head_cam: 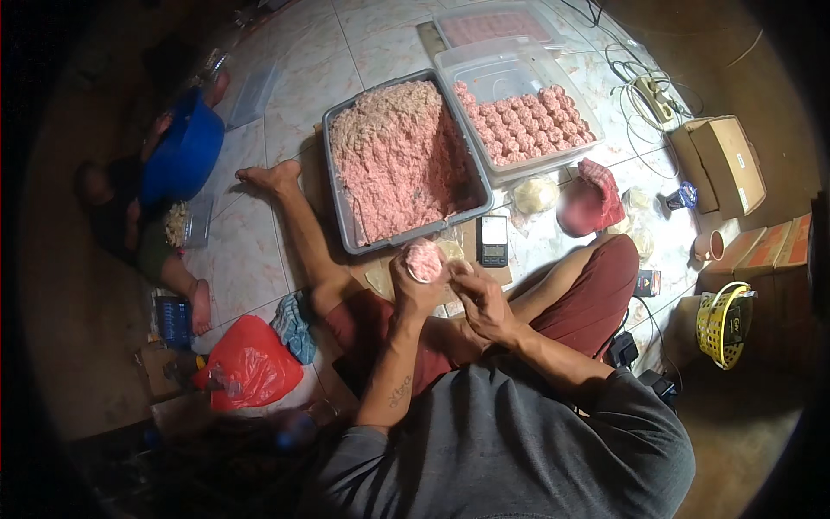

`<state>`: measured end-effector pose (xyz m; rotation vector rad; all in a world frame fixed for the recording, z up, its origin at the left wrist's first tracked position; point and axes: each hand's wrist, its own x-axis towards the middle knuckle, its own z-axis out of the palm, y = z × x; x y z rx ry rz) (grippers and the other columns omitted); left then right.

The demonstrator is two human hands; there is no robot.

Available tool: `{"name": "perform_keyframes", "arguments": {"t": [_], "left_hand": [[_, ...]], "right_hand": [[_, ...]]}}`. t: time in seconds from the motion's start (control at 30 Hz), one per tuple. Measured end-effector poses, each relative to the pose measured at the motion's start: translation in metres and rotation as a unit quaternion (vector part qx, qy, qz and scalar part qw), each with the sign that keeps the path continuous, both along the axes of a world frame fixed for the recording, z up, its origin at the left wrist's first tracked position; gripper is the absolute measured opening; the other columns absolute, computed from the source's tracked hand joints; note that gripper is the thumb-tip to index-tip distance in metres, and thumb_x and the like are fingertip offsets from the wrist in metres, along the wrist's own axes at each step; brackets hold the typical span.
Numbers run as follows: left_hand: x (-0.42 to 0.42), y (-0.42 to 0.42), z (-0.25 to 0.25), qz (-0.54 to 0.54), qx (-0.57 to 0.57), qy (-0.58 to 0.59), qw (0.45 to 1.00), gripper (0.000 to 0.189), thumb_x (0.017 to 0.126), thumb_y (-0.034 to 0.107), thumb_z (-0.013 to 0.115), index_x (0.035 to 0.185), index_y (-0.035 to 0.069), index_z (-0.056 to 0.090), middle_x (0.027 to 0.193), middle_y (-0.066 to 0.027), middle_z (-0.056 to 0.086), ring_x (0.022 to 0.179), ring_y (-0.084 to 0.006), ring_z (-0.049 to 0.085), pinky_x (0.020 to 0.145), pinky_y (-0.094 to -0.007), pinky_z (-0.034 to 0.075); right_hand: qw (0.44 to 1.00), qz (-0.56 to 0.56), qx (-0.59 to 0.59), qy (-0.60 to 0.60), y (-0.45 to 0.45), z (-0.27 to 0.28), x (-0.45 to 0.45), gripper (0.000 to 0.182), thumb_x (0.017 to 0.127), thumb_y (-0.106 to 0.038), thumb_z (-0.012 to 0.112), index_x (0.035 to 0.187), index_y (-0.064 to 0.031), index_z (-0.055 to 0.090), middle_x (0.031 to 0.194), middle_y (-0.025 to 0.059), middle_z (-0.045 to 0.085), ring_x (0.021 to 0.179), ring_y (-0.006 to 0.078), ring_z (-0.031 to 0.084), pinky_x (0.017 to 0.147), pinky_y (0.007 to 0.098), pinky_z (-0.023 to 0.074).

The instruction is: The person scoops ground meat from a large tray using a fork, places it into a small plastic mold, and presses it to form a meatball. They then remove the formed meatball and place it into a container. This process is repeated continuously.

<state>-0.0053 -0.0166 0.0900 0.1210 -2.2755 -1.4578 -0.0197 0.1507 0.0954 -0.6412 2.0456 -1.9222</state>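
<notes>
My left hand (415, 282) is closed around a small white-rimmed cup of pink minced filling (425, 259), held upright in front of my lap. Close to its right, my right hand (483, 301) has its fingers bent, with a small pale thing at the fingertips that is too blurred to name. Beyond both hands lies a large grey tub (489, 201) heaped with pink minced mixture (395, 168). A clear plastic box (551, 159) beside it holds rows of small pink dumplings (519, 130). A digital pocket scale (494, 241) is on the floor, right of the tub.
Bags of pale round wrappers (535, 194) and a red cloth (600, 194) lie at right, near a yellow basket (720, 327), cardboard boxes (720, 165) and cables (639, 97). At left are a red plastic bag (253, 363) and another person (117, 220) by a blue tub (185, 146).
</notes>
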Motion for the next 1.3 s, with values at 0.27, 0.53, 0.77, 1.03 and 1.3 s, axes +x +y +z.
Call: {"name": "perform_keyframes", "arguments": {"t": [0.27,0.53,0.77,1.03,1.3], "left_hand": [[0.009,-0.019,0.058,0.002,0.046,-0.14,0.989,0.05,0.067,0.015,0.094,0.104,0.002,0.064,0.091,-0.0076,0.07,0.084,-0.0157,0.064,0.08,-0.0331,0.054],[0.006,-0.016,0.062,-0.063,0.177,-0.013,0.982,0.042,0.072,0.004,0.088,0.105,0.003,0.062,0.088,-0.0061,0.067,0.085,-0.0154,0.063,0.076,-0.0342,0.054],[-0.004,0.011,0.007,0.082,0.038,0.018,0.996,0.032,0.077,0.007,0.084,0.098,0.004,0.06,0.087,-0.0032,0.064,0.079,-0.011,0.06,0.069,-0.0283,0.052],[0.008,-0.025,0.023,0.007,0.243,-0.034,0.969,0.052,0.071,0.006,0.091,0.111,0.005,0.057,0.093,-0.0012,0.062,0.083,-0.0088,0.058,0.076,-0.024,0.051],[0.005,-0.006,0.019,-0.058,0.109,-0.034,0.992,0.029,0.078,0.003,0.082,0.096,0.005,0.059,0.086,-0.0018,0.062,0.077,-0.0121,0.06,0.071,-0.0287,0.052]], "right_hand": [[0.982,0.041,0.019,-0.183,0.038,-0.006,-0.018,0.02,0.101,-0.012,0.056,0.108,-0.0004,0.071,0.094,0.0092,0.064,0.094,0.022,0.06,0.087,0.0361,0.0472],[0.924,0.136,-0.097,-0.345,0.033,-0.014,0.003,0.022,0.105,-0.016,0.055,0.114,0.0002,0.067,0.078,-0.0053,0.049,0.069,0.0051,0.041,0.061,0.0223,0.0332],[0.995,0.005,0.028,0.094,-0.009,-0.018,0.0,0.019,0.099,-0.006,0.059,0.113,0.0036,0.067,0.094,0.0138,0.062,0.083,0.0277,0.056,0.075,0.0395,0.0459],[0.977,0.042,-0.05,-0.205,0.037,-0.013,-0.008,0.02,0.103,-0.013,0.055,0.111,-0.0022,0.07,0.094,0.0036,0.063,0.09,0.0132,0.055,0.081,0.0306,0.0441],[0.998,0.035,0.013,-0.056,-0.002,0.001,0.006,0.013,0.1,-0.003,0.057,0.105,0.0038,0.067,0.089,0.0078,0.055,0.082,0.0167,0.052,0.073,0.0292,0.042]]}}
